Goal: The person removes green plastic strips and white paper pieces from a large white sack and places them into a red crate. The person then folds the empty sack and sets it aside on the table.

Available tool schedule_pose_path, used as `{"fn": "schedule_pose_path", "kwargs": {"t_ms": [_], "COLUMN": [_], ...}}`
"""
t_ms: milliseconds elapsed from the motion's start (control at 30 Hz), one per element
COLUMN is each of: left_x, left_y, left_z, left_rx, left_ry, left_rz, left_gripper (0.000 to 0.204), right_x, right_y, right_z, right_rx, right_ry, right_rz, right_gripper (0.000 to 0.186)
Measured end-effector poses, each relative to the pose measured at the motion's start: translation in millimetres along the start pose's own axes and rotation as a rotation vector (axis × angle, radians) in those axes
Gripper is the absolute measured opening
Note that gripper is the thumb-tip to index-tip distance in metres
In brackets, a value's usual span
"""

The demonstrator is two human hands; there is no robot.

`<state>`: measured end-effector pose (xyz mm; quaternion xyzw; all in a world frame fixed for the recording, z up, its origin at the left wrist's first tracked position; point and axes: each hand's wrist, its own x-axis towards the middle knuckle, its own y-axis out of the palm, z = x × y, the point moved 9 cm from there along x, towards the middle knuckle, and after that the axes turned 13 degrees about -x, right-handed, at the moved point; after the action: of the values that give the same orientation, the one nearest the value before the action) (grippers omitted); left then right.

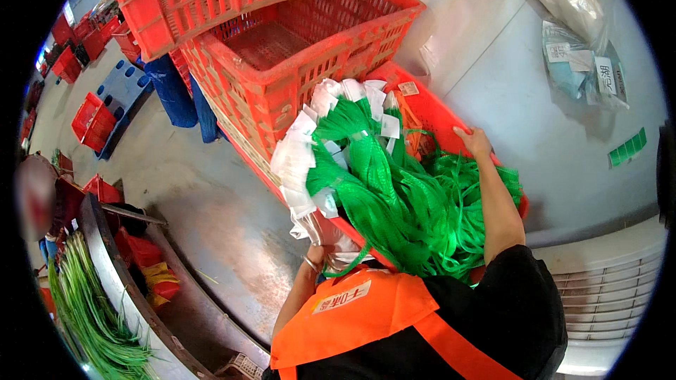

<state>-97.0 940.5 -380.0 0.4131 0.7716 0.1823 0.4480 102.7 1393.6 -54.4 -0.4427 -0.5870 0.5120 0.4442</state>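
Before me, tilted across the view, is a red plastic crate (427,107) heaped with green mesh bags (380,176). White paper labels (294,162) fan out from the bags' far left ends, some hanging over the crate's left side. My right hand (476,142) is closed over the crate's right rim, fingers hooked on the edge. At the crate's left side, beneath the labels, is my left hand (315,256), beside a white bundle (331,236). Its fingers are mostly hidden. Something orange (417,134) shows among the mesh at the far end.
Large red crates (310,63) stand stacked just beyond. On the pale surface at right lie clear plastic bags (574,63) and a green strip (627,148). At lower left, long green stalks (91,302) lie beside a metal-edged bench (134,295); a person stands near it.
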Motion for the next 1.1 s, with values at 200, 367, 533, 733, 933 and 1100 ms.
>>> {"fn": "schedule_pose_path", "kwargs": {"t_ms": [200,367,533,733,933,1100], "left_x": [2.3,12.7,29.4,51.3,39.1,33.4], "left_y": [-2.9,7.2,15.7,22.8,-1.1,-0.4], "left_z": [-10.5,-6.6,-7.2,-4.5,-22.6,-53.0], "left_rx": [0.429,0.428,0.442,0.369,0.3,0.264], "left_ry": [0.002,-0.017,-0.031,-0.085,-0.111,-0.079], "left_rz": [0.037,0.092,0.129,0.143,0.079,0.023], "left_gripper": [0.036,0.035,0.034,0.032,0.031,0.03], "right_x": [-43.7,-64.6,-87.1,-73.8,-68.4,-58.4], "right_y": [-57.1,-80.3,-107.3,-100.8,-85.1,-81.7], "right_z": [12.7,10.0,27.6,25.0,18.5,23.3], "right_rx": [0.002,-0.032,-0.078,-0.145,-0.078,-0.122], "right_ry": [0.094,0.129,0.178,0.155,0.144,0.125], "right_rz": [-0.084,-0.17,-0.18,-0.201,-0.196,-0.115], "right_gripper": [0.063,0.06,0.06,0.058,0.056,0.056]}}
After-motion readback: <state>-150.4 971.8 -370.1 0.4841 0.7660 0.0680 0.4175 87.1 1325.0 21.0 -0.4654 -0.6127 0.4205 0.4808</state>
